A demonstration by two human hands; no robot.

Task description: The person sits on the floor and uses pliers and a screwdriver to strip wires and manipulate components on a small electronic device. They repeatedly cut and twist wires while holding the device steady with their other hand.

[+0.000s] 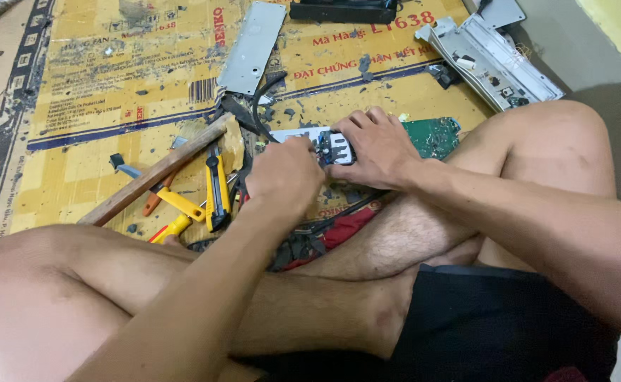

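- I'm seeing the board point(339, 145) lying at frame centre, long axis running left-right.
- My right hand point(378, 148) is pressing it flat, fingers spread.
- My left hand point(286, 177) is pinching something at its left end.

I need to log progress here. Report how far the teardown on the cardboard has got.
Done: a grey metal cover plate and a white casing lie detached on the cardboard. In hand: the right hand presses down a white part joined to a green circuit board, and the left hand works at it. Left: board and white part remain together.
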